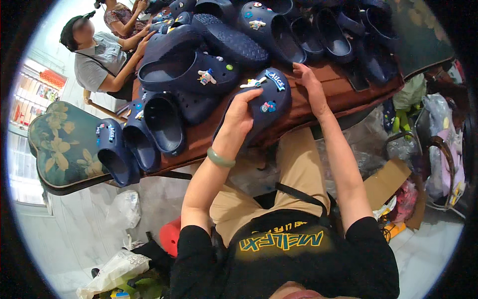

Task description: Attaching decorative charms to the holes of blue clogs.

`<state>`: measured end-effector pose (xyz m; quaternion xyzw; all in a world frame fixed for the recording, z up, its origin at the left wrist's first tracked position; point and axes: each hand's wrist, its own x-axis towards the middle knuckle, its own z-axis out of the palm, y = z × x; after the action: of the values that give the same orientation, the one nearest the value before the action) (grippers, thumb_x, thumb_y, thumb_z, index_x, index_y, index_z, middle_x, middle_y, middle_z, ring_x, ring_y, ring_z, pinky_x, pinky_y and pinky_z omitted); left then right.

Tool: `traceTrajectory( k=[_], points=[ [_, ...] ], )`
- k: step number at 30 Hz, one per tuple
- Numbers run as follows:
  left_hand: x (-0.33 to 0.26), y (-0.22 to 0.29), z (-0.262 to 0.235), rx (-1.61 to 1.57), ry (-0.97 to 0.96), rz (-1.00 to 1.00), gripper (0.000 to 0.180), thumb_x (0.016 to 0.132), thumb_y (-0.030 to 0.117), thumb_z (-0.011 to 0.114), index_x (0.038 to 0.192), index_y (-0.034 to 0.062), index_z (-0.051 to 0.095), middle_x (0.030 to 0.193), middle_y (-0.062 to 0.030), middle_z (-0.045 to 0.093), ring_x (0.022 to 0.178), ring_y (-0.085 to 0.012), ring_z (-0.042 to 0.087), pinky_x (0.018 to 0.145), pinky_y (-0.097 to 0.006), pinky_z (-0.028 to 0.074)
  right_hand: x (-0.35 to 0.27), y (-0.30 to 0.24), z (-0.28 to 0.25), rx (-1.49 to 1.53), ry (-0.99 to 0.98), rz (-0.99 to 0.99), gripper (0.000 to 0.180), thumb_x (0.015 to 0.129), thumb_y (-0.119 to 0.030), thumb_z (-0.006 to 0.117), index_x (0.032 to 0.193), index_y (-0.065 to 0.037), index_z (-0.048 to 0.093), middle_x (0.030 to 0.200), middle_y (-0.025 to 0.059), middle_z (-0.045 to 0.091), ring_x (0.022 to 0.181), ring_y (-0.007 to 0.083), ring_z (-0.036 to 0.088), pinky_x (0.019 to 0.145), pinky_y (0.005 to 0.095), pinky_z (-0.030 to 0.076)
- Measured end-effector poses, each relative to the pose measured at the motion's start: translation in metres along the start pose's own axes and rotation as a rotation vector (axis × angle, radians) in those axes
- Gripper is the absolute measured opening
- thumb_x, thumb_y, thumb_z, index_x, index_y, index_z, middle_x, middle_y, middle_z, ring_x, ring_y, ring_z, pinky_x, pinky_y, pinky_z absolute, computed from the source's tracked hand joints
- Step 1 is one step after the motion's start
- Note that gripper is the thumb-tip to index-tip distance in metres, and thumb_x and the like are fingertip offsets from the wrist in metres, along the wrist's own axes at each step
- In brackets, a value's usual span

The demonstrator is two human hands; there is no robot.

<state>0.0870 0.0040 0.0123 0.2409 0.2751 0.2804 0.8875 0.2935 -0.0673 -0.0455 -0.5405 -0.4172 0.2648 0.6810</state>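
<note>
A navy foam clog (274,108) with small charms on its toe is held over the near edge of the covered table. My left hand (240,113) grips it from the left side, thumb lying across the top; its other fingers are hidden behind the shoe. Just right of the clog, my right hand (309,87) is raised with its fingers apart and nothing in it. Beyond both hands lies a pile of similar navy clogs, including a charm-covered one (194,74) and one turned sole up (231,42).
A brown cloth (343,107) covers the table under the clogs. Several more clogs (167,124) line its left edge, by a flowered green board (62,144). Two people (102,60) handle things at the far left. Cardboard (386,184) and plastic bags (127,209) lie around the floor.
</note>
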Motion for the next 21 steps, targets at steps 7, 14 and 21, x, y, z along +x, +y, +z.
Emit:
traceTrajectory(
  k=[7, 14, 21],
  points=[
    [0.012, -0.028, 0.001, 0.204, -0.101, 0.081, 0.035, 0.069, 0.000, 0.060, 0.104, -0.0017, 0.058, 0.093, -0.0125, 0.065, 0.083, -0.0242, 0.066, 0.077, -0.035, 0.055, 0.005, -0.012, 0.008, -0.471, -0.278, -0.267, 0.062, 0.088, -0.040, 0.060, 0.139, -0.009, 0.041, 0.141, 0.0145, 0.038, 0.129, 0.0278, 0.038, 0.108, 0.0354, 0.028],
    [0.032, -0.021, -0.018, 0.278, -0.200, 0.170, 0.032, 0.069, 0.001, 0.060, 0.101, -0.0007, 0.062, 0.093, -0.0099, 0.066, 0.082, -0.0208, 0.066, 0.077, -0.032, 0.054, 0.016, 0.002, 0.032, -0.479, -0.218, -0.265, 0.036, 0.088, -0.027, 0.062, 0.117, -0.005, 0.060, 0.121, 0.0146, 0.054, 0.117, 0.0274, 0.048, 0.101, 0.0334, 0.036],
    [0.033, -0.013, -0.009, 0.306, -0.230, 0.142, 0.025, 0.074, 0.003, 0.063, 0.099, -0.0001, 0.064, 0.091, -0.0079, 0.067, 0.080, -0.0174, 0.066, 0.073, -0.029, 0.053, -0.002, -0.001, 0.045, -0.614, 0.131, -0.477, 0.011, 0.087, -0.017, 0.062, 0.090, -0.007, 0.064, 0.105, 0.0084, 0.061, 0.106, 0.0251, 0.049, 0.094, 0.0352, 0.036]
  ],
)
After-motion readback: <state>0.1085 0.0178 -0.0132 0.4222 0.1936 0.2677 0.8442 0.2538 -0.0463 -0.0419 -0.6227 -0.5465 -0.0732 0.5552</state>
